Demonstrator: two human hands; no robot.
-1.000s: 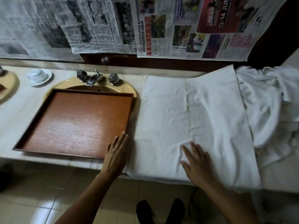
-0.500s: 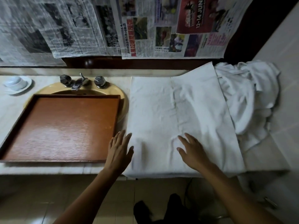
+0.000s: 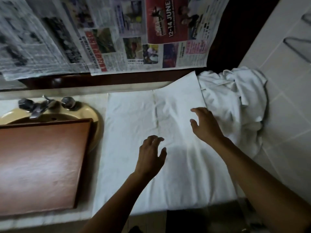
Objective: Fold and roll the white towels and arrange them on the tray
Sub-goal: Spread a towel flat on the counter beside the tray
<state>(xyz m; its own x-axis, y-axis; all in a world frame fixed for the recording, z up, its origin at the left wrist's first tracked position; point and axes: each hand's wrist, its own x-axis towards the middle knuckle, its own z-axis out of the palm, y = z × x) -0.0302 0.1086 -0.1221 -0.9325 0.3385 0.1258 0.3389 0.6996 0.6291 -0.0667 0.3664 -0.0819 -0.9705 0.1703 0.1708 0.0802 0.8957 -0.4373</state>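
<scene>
Early stage: one white towel [image 3: 134, 132] is lying flat on the table [image 3: 42, 221] at centre, the left grip [image 3: 149, 153] and right grip [image 3: 205, 125] are reaching over it, fingers spread, holding nothing, while no roll is yet sitting on the tray [image 3: 42, 157] at 9 o'clock and a crumpled pile [image 3: 232, 101] at 2 o'clock is awaiting folding.

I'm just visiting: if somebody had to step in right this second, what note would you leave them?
Left hand: open, over the middle of the spread towel, holding nothing.
Right hand: open, empty, near that towel's right edge, beside the crumpled towel pile.
Tray: across the sink, left of the towel; no towels on the part in view.
Done: one towel laid out flat.
Left: fold and roll it, then the pile; arrange all on the tray.
</scene>
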